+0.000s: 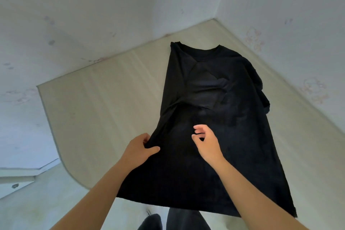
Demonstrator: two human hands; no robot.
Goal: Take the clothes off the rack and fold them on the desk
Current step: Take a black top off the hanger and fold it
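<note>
A black T-shirt (214, 121) lies spread on the pale wooden desk (104, 102), collar toward the far corner and hem hanging over the near edge. Its left sleeve is folded in over the chest. My left hand (141, 148) grips the shirt's left side edge, thumb on top of the cloth. My right hand (206, 141) hovers over the middle of the shirt, fingers loosely curled and holding nothing.
White walls (291, 24) close in the desk at the back and the right. The desk's rounded left edge (56, 136) drops to the floor. My dark trouser legs (179, 219) show under the hem. The rack is out of sight.
</note>
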